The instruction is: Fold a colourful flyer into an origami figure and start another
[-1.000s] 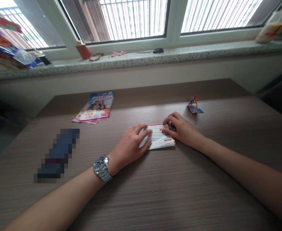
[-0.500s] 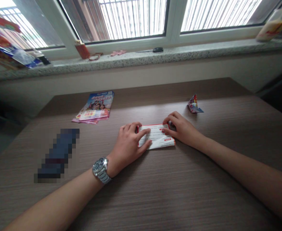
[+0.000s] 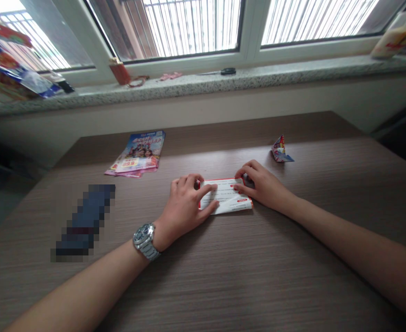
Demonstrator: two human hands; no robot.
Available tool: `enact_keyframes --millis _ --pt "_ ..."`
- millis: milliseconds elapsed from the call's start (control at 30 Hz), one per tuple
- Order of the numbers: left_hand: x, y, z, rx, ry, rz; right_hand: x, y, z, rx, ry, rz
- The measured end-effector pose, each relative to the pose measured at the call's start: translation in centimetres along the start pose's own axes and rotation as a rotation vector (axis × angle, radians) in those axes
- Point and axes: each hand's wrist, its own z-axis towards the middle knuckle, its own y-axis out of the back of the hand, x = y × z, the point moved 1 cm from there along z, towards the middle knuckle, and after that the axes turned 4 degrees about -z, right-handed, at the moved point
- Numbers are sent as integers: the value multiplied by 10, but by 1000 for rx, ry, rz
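Note:
A white printed leaflet (image 3: 225, 197) with a red border lies on the table in front of me, with a fold or crease slanting across its lower part. My left hand (image 3: 188, 198), with a metal watch (image 3: 145, 240) at the wrist, holds the left side down, thumb and forefinger resting on the print. At the top right edge, my right hand (image 3: 258, 183) grips the paper with its fingertips bent and the thumb on top. Beyond the right hand stands a small folded paper piece (image 3: 279, 150), coloured and pointed.
Several colourful leaflets (image 3: 139, 154) lie stacked at the back left of the brown table (image 3: 223, 276). A dark pixelated object (image 3: 85, 221) sits nearer on the left. Scissors (image 3: 228, 71), a red lighter-like item (image 3: 120, 73) and packages line the stone windowsill (image 3: 275, 76).
Both hands keep their places on the leaflet, with hardly any movement. The whole view has shifted very slightly.

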Motion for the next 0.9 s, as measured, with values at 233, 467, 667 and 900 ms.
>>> enact_keyframes --millis 233,467,667,900 --pt "0 0 0 20 0 7 3 2 -1 -2 -6 -5" --pt "0 0 0 1 -7 -2 2 1 -1 -18 4 -15" --pt "-1 1 0 13 3 -2 3 1 -1 -23 -7 -21" --pt "-1 0 -1 20 11 9 5 2 0 -17 -26 -27"
